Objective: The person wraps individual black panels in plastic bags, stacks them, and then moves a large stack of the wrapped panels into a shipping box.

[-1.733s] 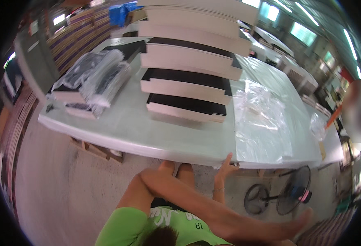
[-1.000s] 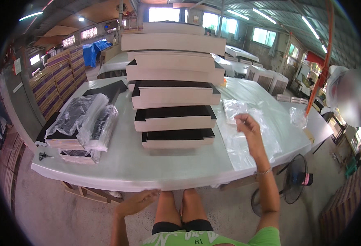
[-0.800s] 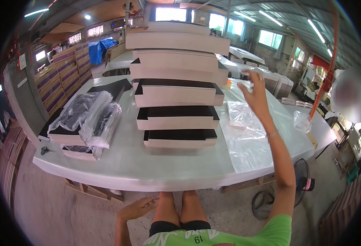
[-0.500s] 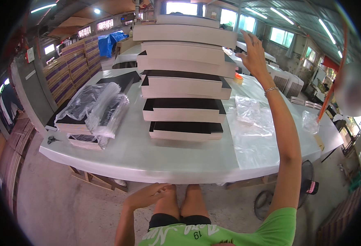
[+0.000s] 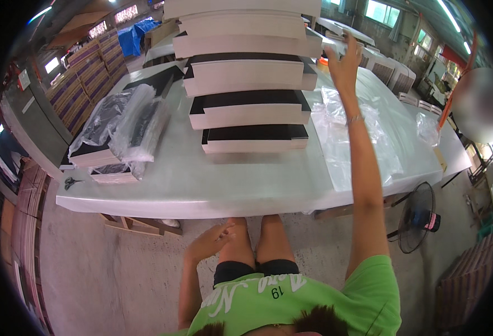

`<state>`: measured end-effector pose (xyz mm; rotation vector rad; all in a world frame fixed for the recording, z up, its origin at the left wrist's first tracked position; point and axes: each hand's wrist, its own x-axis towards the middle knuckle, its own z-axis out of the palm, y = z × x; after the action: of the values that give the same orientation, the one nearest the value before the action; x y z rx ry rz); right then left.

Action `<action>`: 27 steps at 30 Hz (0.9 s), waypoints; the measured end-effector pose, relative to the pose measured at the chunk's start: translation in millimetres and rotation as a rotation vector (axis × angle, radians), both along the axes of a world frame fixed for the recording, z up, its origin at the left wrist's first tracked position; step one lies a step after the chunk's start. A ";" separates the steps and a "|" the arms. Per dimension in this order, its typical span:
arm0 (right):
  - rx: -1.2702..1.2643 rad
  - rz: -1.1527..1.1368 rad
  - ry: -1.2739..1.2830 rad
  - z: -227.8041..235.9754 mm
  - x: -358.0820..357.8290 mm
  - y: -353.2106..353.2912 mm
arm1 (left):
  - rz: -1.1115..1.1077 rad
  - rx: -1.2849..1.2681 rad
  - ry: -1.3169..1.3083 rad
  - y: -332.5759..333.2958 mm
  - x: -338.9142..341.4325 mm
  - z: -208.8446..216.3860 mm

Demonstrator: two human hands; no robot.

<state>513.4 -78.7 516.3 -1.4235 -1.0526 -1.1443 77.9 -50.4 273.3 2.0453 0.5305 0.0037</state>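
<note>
My right hand (image 5: 344,66) is raised at the far right of the table, its fingers apart and nothing in them. Just to its left rise stacked bundles of flat boards (image 5: 246,75) with black faces and whitish edges, stepped back one behind another. A gap seems to lie between hand and boards, though I cannot tell how wide. My left hand (image 5: 211,241) hangs low by my thigh, in front of the table edge, holding nothing, with its fingers loosely stretched. Clear plastic bags (image 5: 358,131) lie flat on the table below my right forearm.
The table (image 5: 173,196) has a pale sheet over it. Plastic-wrapped boards (image 5: 114,126) and scissors (image 5: 71,182) are on its left side. An orange tape roll (image 5: 322,64) sits behind the boards. A fan (image 5: 417,218) stands at right; cartons (image 5: 92,64) are stacked far left.
The view has tilted downward, so the table and boards sit higher in the picture. My right arm is still extended with the fingers apart; my left hand stays low by my thigh.
</note>
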 end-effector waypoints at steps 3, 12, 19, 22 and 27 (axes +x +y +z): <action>-0.055 0.207 0.336 -71.2 -14.6 -11.5 | 0.009 -0.009 0.010 4.4 4.9 6.1; -0.171 -0.138 -0.271 44.8 -21.9 -24.5 | 0.015 0.010 0.029 7.8 17.4 25.9; -0.199 -0.336 -0.694 107.0 -17.1 15.0 | 0.069 0.527 -0.461 5.2 97.3 94.6; -0.364 -0.337 -0.579 108.2 6.3 23.3 | 0.110 0.861 -0.714 30.0 129.0 159.5; -0.548 -0.195 -0.483 114.8 23.5 32.4 | 0.282 1.263 -0.983 83.3 187.4 245.9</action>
<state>536.8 -46.3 631.1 -1.7418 -1.6914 -1.4561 265.3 32.9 519.2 2.6745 0.1278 1.7964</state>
